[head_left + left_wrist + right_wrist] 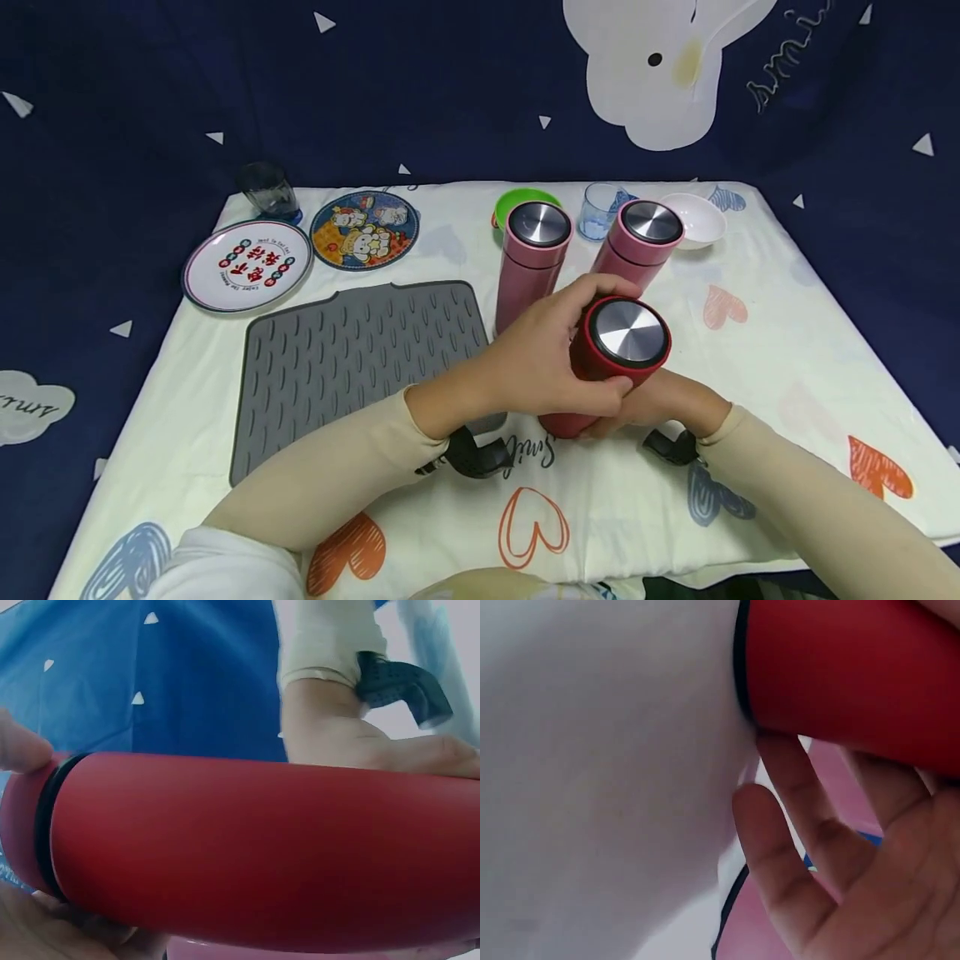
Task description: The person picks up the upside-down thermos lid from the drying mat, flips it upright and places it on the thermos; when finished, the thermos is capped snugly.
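A red thermos flask (577,425) with a shiny steel top stands tilted between both hands. My left hand (536,358) grips it around the lid end, thumb on the near side and fingers round the far side. Lower on the body, my right hand (663,404) holds the flask, its palm partly hidden behind it. In the right wrist view, fingers (791,780) lie along the flask near its dark-ringed base, close over the cloth. Just beyond the hands are two pink thermos flasks, one left (525,283) and one right (630,254).
Left of the hands lies a grey ridged mat (360,350). Behind it are a white plate (202,275), a cartoon-printed round plate (363,233) and a dark glass (270,196). A green bowl (517,198), clear glass (596,212) and white bowl (701,221) stand at the back.
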Motion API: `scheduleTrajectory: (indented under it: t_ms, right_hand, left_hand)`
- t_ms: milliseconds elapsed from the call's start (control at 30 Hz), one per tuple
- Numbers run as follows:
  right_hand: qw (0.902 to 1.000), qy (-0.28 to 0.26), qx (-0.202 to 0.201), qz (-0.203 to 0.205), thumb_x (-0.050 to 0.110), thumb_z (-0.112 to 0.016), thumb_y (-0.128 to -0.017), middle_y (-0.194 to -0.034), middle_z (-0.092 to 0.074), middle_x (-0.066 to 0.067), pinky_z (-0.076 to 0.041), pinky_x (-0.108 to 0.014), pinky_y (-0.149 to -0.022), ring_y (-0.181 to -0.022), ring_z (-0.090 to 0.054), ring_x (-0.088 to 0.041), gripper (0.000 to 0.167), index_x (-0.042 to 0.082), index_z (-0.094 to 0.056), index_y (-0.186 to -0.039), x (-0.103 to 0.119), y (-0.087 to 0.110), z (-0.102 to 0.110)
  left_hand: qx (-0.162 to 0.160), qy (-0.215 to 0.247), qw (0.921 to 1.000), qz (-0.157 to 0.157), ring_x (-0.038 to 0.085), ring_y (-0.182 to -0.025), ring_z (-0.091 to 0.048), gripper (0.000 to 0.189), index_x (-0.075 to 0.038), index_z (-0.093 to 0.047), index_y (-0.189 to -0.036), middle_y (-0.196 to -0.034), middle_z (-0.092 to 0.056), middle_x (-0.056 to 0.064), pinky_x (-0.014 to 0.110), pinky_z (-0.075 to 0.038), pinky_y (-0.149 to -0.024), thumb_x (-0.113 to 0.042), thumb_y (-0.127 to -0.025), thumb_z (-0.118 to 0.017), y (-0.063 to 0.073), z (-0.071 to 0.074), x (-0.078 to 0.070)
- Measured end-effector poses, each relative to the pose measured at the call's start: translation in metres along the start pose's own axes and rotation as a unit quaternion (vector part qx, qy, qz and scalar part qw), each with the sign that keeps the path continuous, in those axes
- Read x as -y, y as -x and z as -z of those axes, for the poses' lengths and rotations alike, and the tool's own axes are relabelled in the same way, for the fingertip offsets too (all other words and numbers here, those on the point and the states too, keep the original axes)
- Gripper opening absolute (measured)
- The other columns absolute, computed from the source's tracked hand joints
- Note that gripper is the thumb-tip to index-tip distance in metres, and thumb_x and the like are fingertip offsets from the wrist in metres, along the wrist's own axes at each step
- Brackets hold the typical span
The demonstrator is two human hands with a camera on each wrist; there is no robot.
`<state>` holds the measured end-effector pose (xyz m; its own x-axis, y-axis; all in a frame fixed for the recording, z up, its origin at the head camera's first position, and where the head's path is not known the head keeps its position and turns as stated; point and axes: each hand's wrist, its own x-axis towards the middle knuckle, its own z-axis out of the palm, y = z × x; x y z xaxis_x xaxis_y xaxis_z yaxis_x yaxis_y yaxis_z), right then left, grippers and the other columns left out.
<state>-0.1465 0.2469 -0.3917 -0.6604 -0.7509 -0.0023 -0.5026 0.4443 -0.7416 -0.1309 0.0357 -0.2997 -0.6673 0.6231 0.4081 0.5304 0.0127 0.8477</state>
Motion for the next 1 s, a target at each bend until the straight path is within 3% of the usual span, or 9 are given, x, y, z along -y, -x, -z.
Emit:
scheduleTrajectory:
  t_ms: [100,167,300,367,467,567,733,867,1000]
  right_hand:
    - [0.9995,-0.023,-0.02,-0.007,0.029,-0.093,-0.065,-0.111,-0.061,0.01,-0.043,-0.027,-0.091,-0.1,-0.057,-0.011,0.065,0.015,-0.058,-0.118,0.001,0.004,-0.006]
    - [0.9969,-0.056,-0.055,-0.01,0.027,-0.094,-0.065,-0.114,-0.061,0.007,-0.043,-0.026,-0.092,-0.102,-0.057,-0.013,0.07,0.016,-0.055,-0.122,0.004,0.007,-0.014]
    - [0.9893,-0.067,-0.129,-0.01,0.026,-0.091,-0.069,-0.116,-0.059,0.005,-0.046,-0.026,-0.09,-0.103,-0.057,-0.015,0.069,0.013,-0.052,-0.124,0.009,0.011,-0.028]
    - [0.9875,-0.053,-0.148,-0.017,0.025,-0.09,-0.071,-0.114,-0.059,0.005,-0.047,-0.026,-0.088,-0.101,-0.057,-0.014,0.064,0.011,-0.054,-0.122,0.011,0.012,-0.03]
    - [0.9892,-0.028,-0.142,-0.023,0.026,-0.091,-0.068,-0.112,-0.059,0.009,-0.046,-0.027,-0.087,-0.1,-0.056,-0.012,0.063,0.014,-0.055,-0.119,0.012,0.01,-0.028]
    - [0.9911,-0.038,-0.127,-0.002,0.025,-0.093,-0.066,-0.107,-0.062,0.008,-0.047,-0.028,-0.086,-0.096,-0.059,-0.014,0.062,0.014,-0.058,-0.116,0.011,0.009,-0.024]
    - [0.992,-0.066,-0.107,0.011,0.021,-0.092,-0.067,-0.105,-0.063,0.006,-0.047,-0.028,-0.085,-0.093,-0.06,-0.015,0.058,0.015,-0.059,-0.115,0.011,0.008,-0.02]
    - [0.9932,-0.056,-0.1,0.021,0.019,-0.091,-0.067,-0.103,-0.064,0.007,-0.048,-0.029,-0.083,-0.091,-0.06,-0.014,0.054,0.016,-0.06,-0.111,0.01,0.004,-0.017]
    - [0.9948,-0.034,-0.093,0.023,0.019,-0.09,-0.068,-0.106,-0.063,0.007,-0.047,-0.028,-0.085,-0.095,-0.059,-0.013,0.055,0.013,-0.06,-0.113,0.01,0.004,-0.016]
  left_hand:
    - [0.026,0.038,0.9989,0.002,0.006,-0.103,-0.057,0.066,-0.006,-0.043,-0.134,-0.114,-0.061,0.004,0.023,-0.045,-0.094,-0.008,-0.076,-0.075,-0.001,0.001,0.002]
    - [0.03,0.024,0.9992,-0.003,0.006,-0.108,-0.054,0.068,-0.005,-0.042,-0.135,-0.119,-0.057,0.005,0.023,-0.044,-0.096,-0.011,-0.076,-0.076,0.0,0.0,0.002]
    - [0.0,-0.026,0.9996,-0.008,0.006,-0.114,-0.047,0.082,-0.007,-0.038,-0.134,-0.125,-0.046,0.004,0.021,-0.04,-0.099,-0.024,-0.07,-0.087,0.0,-0.005,0.001]
    - [-0.019,-0.026,0.9995,-0.005,0.005,-0.113,-0.048,0.083,-0.007,-0.04,-0.131,-0.124,-0.047,0.003,0.021,-0.041,-0.098,-0.026,-0.066,-0.09,0.0,-0.006,0.002]
    - [-0.014,0.051,0.9986,-0.001,0.009,-0.104,-0.057,0.073,-0.005,-0.045,-0.131,-0.117,-0.056,0.003,0.025,-0.046,-0.094,-0.014,-0.07,-0.086,0.0,-0.003,0.006]
    - [0.002,0.102,0.9947,-0.009,0.011,-0.11,-0.057,0.087,-0.004,-0.036,-0.139,-0.123,-0.055,0.006,0.029,-0.046,-0.096,-0.006,-0.067,-0.086,0.001,0.0,0.01]
    - [-0.015,0.057,0.9981,-0.019,0.009,-0.112,-0.053,0.092,-0.005,-0.029,-0.139,-0.129,-0.048,0.007,0.027,-0.043,-0.099,-0.011,-0.068,-0.087,0.004,-0.003,0.008]
    - [-0.008,0.065,0.9977,-0.016,0.009,-0.116,-0.051,0.096,-0.006,-0.022,-0.143,-0.132,-0.048,0.006,0.027,-0.041,-0.101,-0.012,-0.07,-0.085,0.005,-0.002,0.009]
    - [-0.003,0.049,0.9988,-0.003,0.009,-0.114,-0.05,0.088,-0.007,-0.033,-0.138,-0.126,-0.05,0.004,0.026,-0.042,-0.1,-0.014,-0.069,-0.086,0.006,-0.004,0.01]
